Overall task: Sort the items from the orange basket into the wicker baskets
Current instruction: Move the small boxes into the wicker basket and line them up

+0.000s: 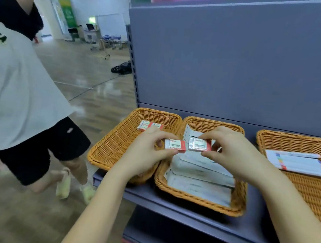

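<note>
Two white-and-red 2B erasers (174, 145) (200, 144) held level above the left (115, 136) and middle wicker baskets (197, 201).

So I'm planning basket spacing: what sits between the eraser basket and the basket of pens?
In the head view, a third wicker basket of flat white packets sits between the eraser basket and pen basket.

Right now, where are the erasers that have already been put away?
In the head view, the sorted erasers lie at the far end of the left wicker basket, just beyond the left hand, which pinches another eraser in its fingers.
</note>
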Demonstrator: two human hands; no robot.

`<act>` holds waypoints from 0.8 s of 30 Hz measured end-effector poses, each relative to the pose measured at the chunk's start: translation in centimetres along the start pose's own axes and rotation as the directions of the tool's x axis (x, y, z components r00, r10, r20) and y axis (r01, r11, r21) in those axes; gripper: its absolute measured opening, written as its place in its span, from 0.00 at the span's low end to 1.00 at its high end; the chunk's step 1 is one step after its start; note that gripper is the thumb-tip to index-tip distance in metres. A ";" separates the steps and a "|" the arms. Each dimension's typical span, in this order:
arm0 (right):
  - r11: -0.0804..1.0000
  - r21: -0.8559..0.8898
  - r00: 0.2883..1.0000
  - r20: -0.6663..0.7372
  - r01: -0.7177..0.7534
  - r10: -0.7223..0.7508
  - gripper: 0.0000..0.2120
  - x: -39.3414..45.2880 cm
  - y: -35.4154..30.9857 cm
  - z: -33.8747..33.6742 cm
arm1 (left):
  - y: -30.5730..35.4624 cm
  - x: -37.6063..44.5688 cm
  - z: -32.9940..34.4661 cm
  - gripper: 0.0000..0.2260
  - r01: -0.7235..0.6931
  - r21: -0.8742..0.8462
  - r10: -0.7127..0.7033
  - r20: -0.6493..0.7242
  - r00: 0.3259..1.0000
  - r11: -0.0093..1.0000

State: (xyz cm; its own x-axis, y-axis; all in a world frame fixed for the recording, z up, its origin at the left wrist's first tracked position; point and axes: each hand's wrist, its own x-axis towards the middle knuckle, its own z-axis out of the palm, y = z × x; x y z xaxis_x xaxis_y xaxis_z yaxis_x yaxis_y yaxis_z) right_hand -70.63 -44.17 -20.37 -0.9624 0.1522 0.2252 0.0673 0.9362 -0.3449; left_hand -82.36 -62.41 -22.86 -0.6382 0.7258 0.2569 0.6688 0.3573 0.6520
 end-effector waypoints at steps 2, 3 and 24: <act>0.999 -0.039 0.999 0.036 0.011 -0.009 0.16 2.1 -0.4 0.5 | -1.6 1.0 -0.8 0.11 0.000 0.006 0.000 -0.004 1.000 1.000; 0.998 -0.063 0.998 0.053 0.017 -0.014 0.16 3.1 -0.5 0.7 | -2.3 1.5 -1.2 0.11 0.005 0.015 -0.005 0.000 1.000 1.000; 0.967 -0.234 0.959 0.235 -0.102 0.158 0.18 17.2 -2.9 9.5 | -15.5 11.7 -4.9 0.19 -0.176 0.446 -0.028 0.414 0.910 0.877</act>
State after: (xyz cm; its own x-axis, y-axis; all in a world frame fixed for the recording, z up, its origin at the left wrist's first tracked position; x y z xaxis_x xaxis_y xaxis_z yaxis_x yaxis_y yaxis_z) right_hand -89.86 -47.31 -24.16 -0.9741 0.2199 -0.0525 0.2253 0.9637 -0.1435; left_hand -102.03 -62.35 -26.52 -0.4412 0.8939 -0.0798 0.8696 0.4478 0.2082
